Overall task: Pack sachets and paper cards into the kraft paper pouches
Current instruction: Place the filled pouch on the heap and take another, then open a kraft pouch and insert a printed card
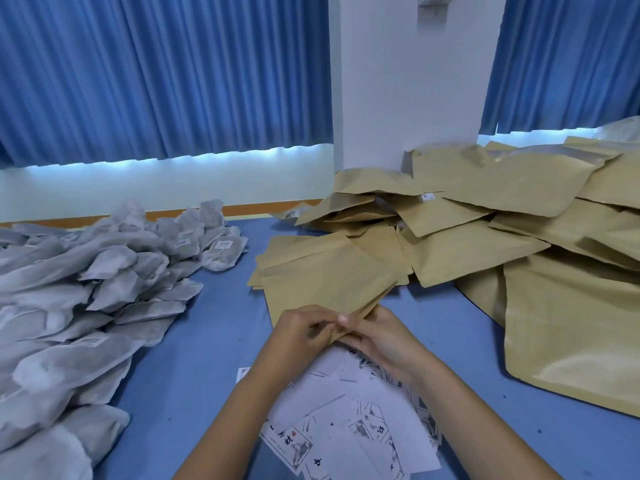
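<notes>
Pouches (485, 209) of kraft paper lie heaped on the right and far side of the blue table (221, 323), some overlapping flat, others slumped. Sachets (86, 289), grey-white and soft-looking, fill the left side in a loose mound. Cards (346, 410), white with dark print, lie scattered at the near edge under the forearms.

1 pouch (322, 289) is lifted at its near end above the cards, its far end resting on a few flat ones. The left hand (301, 330) and right hand (384, 337) meet at that near edge, fingers curled and pinching it from both sides, apparently to part the mouth.

It should handle as light, thin and fairly stiff, creasing if bent hard. Best held by the 2 lips of the mouth. The sachets look limp and light, so grasp them mid-body. The cards are thin and probably slide, so lift them by an edge.
</notes>
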Demonstrator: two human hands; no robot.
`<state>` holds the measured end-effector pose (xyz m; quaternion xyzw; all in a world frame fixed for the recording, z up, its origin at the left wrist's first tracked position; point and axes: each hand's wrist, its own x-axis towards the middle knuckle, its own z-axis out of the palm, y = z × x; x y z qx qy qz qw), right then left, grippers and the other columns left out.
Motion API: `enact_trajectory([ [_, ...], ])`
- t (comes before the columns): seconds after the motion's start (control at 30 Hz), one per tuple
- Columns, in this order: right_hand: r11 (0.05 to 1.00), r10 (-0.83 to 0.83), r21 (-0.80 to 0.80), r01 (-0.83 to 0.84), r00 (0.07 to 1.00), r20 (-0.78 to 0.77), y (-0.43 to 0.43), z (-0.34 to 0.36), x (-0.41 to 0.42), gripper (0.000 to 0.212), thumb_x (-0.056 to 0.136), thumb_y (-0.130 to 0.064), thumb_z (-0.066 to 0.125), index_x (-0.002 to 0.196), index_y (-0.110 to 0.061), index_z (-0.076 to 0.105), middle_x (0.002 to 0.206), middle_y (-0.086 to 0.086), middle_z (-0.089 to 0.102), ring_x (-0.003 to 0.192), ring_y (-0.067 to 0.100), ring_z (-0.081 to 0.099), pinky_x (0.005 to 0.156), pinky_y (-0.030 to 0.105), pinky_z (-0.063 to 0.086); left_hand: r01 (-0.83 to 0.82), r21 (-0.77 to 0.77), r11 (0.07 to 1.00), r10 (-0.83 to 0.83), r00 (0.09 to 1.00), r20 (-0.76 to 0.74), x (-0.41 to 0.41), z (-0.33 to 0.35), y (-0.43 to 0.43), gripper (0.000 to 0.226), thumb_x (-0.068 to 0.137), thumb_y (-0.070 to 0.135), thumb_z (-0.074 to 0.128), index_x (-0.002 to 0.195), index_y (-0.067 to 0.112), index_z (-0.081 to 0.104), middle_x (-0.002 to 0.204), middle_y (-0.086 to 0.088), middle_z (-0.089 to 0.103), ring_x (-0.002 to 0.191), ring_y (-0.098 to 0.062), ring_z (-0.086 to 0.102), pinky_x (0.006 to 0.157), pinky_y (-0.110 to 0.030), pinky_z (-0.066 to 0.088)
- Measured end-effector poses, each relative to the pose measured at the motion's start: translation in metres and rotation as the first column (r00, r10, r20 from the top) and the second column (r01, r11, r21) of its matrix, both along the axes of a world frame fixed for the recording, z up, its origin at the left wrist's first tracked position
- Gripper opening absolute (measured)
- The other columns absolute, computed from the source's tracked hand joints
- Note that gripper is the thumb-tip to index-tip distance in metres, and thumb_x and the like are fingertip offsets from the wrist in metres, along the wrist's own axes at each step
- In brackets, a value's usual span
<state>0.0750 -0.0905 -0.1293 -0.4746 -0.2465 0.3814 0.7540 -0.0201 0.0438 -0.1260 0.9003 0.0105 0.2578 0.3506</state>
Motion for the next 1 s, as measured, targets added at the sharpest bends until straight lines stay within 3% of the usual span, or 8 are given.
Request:
enact_trajectory([
  [0.1, 1.000, -0.001, 0.006, 0.001, 1.000, 0.025, 0.000, 0.001, -0.003, 0.031, 0.089, 0.005, 0.055, 0.119, 0.013, 0.053, 0.114, 0.025, 0.065, 0.108, 0.031, 0.064, 0.096, 0.035, 0.051, -0.083, 0.184, 0.979, 0.077, 0.996, 0.039, 0.003, -0.004, -0.007, 0.027, 0.083, 0.004, 0.061, 0.108, 0.012, 0.069, 0.106, 0.005, 0.066, 0.095, -0.007, 0.061, 0.082, -0.019, 0.046],
  [0.33, 0.972, -0.167, -0.144, 0.185, 0.978, 0.128, 0.008, 0.001, -0.009, 0.015, 0.092, 0.009, 0.050, 0.103, 0.001, 0.056, 0.090, 0.016, 0.067, 0.082, 0.021, 0.069, 0.073, 0.027, 0.059, -0.264, 0.106, 0.959, 0.262, 0.964, 0.033, 0.000, -0.002, -0.016, 0.011, 0.092, 0.014, 0.057, 0.091, 0.008, 0.067, 0.085, -0.003, 0.067, 0.075, -0.016, 0.060, 0.063, -0.023, 0.041],
  [0.53, 0.881, -0.260, -0.254, 0.400, 0.855, 0.448, 0.014, -0.002, -0.018, 0.021, 0.092, 0.006, 0.042, 0.084, 0.003, 0.062, 0.081, 0.021, 0.070, 0.076, 0.028, 0.069, 0.080, 0.039, 0.056, -0.282, 0.208, 0.936, 0.273, 0.959, 0.070, -0.001, 0.001, -0.024, 0.009, 0.086, 0.007, 0.060, 0.084, 0.001, 0.067, 0.081, -0.008, 0.065, 0.074, -0.025, 0.058, 0.067, -0.043, 0.046],
  [0.67, 0.812, -0.287, -0.325, 0.484, 0.817, 0.500, 0.015, -0.001, -0.012, 0.024, 0.089, 0.003, 0.044, 0.068, -0.005, 0.051, 0.062, 0.011, 0.054, 0.059, 0.025, 0.055, 0.061, 0.032, 0.043, -0.435, 0.057, 0.898, 0.425, 0.894, 0.140, -0.001, 0.005, -0.029, 0.008, 0.084, 0.006, 0.064, 0.077, 0.002, 0.067, 0.074, -0.007, 0.066, 0.066, -0.023, 0.057, 0.061, -0.030, 0.044],
  [0.77, 0.797, -0.263, -0.394, 0.458, 0.850, 0.456, 0.013, -0.006, -0.008, 0.015, 0.089, 0.001, 0.045, 0.075, 0.001, 0.052, 0.072, 0.013, 0.050, 0.063, 0.036, 0.053, 0.067, 0.039, 0.045, -0.531, -0.120, 0.839, 0.544, 0.817, 0.191, -0.003, 0.011, -0.020, 0.009, 0.083, 0.009, 0.066, 0.074, 0.008, 0.064, 0.069, 0.000, 0.063, 0.059, -0.016, 0.051, 0.055, -0.018, 0.033],
  [0.83, 0.802, -0.266, -0.390, 0.452, 0.856, 0.444, 0.015, -0.007, -0.013, 0.017, 0.084, 0.004, 0.043, 0.070, -0.004, 0.051, 0.069, 0.014, 0.051, 0.066, 0.029, 0.052, 0.065, 0.037, 0.041, -0.543, 0.047, 0.838, 0.536, 0.837, 0.112, -0.005, 0.011, -0.019, 0.005, 0.083, 0.018, 0.063, 0.088, 0.019, 0.061, 0.082, 0.007, 0.061, 0.069, -0.013, 0.052, 0.058, -0.024, 0.037],
  [0.9, 0.816, -0.297, -0.357, 0.454, 0.861, 0.413, 0.017, -0.008, -0.018, 0.015, 0.079, 0.001, 0.046, 0.067, -0.004, 0.053, 0.067, 0.020, 0.057, 0.066, 0.023, 0.054, 0.065, 0.034, 0.042, -0.484, 0.330, 0.811, 0.524, 0.851, -0.038, -0.004, 0.007, -0.027, 0.034, 0.085, 0.028, 0.057, 0.118, 0.031, 0.048, 0.104, 0.009, 0.048, 0.085, -0.013, 0.053, 0.060, -0.029, 0.040],
  [1.0, 0.851, -0.325, -0.332, 0.407, 0.905, 0.276, 0.016, -0.011, -0.016, 0.018, 0.086, -0.013, 0.057, 0.082, 0.004, 0.062, 0.079, 0.023, 0.070, 0.068, 0.029, 0.070, 0.073, 0.044, 0.053, -0.365, 0.496, 0.788, 0.472, 0.875, -0.107, -0.003, 0.002, -0.040, 0.049, 0.090, 0.017, 0.049, 0.133, 0.035, 0.035, 0.111, 0.003, 0.034, 0.084, -0.017, 0.052, 0.059, -0.029, 0.040],
])
